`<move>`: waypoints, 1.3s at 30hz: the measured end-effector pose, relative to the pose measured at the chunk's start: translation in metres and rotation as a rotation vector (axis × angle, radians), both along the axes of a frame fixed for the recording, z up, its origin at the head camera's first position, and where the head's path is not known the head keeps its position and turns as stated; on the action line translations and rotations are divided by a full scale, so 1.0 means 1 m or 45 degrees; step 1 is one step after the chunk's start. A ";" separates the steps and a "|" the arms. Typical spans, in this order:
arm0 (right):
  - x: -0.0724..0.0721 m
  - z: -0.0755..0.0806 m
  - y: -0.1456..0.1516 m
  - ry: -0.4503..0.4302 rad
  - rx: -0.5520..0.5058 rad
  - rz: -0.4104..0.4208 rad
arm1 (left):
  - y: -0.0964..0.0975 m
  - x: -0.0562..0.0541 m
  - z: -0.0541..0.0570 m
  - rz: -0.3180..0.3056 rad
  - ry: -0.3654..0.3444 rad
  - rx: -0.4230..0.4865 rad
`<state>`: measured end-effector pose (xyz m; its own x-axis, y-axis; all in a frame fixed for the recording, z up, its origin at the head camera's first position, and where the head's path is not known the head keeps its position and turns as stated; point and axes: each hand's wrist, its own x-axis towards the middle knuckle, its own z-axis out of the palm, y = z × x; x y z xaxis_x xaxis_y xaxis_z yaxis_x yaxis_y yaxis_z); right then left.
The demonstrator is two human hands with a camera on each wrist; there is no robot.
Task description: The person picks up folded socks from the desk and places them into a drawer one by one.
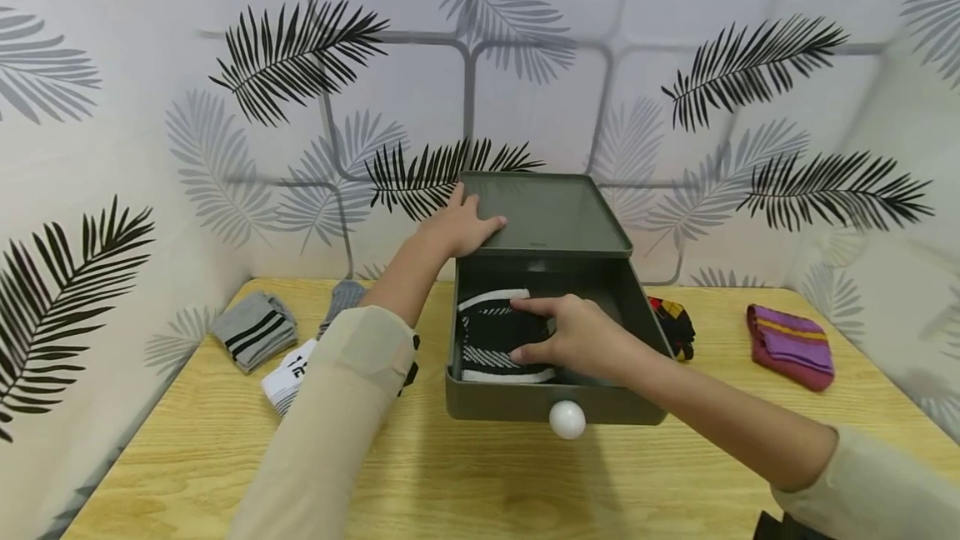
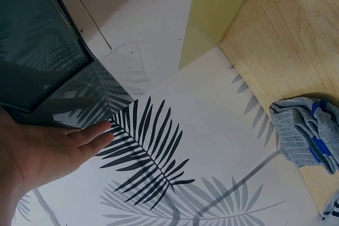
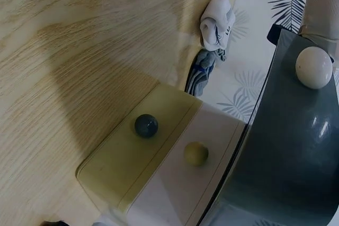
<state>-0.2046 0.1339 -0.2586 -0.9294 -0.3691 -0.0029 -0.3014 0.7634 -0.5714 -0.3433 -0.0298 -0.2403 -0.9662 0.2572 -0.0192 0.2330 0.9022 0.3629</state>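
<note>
A dark grey drawer (image 1: 517,402) with a white knob (image 1: 567,420) stands pulled out of its unit. Inside it, on the left, lies a folded black-and-white sock bundle (image 1: 498,340). My right hand (image 1: 581,336) reaches in over the drawer's right side; its index finger and thumb are extended and spread apart on the bundle, other fingers hidden. My left hand (image 1: 465,227) rests on the left edge of the unit's grey top (image 1: 543,211). The left wrist view shows that hand (image 2: 47,152) with fingers straight against the unit's side. The right wrist view does not show the right hand.
Below the grey drawer are a white drawer (image 3: 175,183) and a yellow drawer (image 3: 122,168). Left on the wooden table (image 1: 187,448) lie striped grey socks (image 1: 258,332), white socks (image 1: 288,377) and bluish-grey socks (image 1: 345,302). Right lie black patterned socks (image 1: 672,327) and purple socks (image 1: 791,348).
</note>
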 end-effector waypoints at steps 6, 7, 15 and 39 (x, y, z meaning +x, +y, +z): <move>0.003 0.000 -0.008 0.106 0.095 0.030 | 0.000 0.000 -0.001 0.003 -0.003 0.002; 0.003 0.001 -0.009 0.120 0.107 0.038 | 0.000 0.000 -0.001 0.004 -0.002 0.000; 0.004 0.005 -0.004 0.174 0.304 0.088 | 0.001 0.000 0.000 0.004 -0.010 0.008; -0.042 0.008 0.167 0.373 -0.702 -0.245 | -0.002 0.002 0.002 -0.006 -0.027 0.017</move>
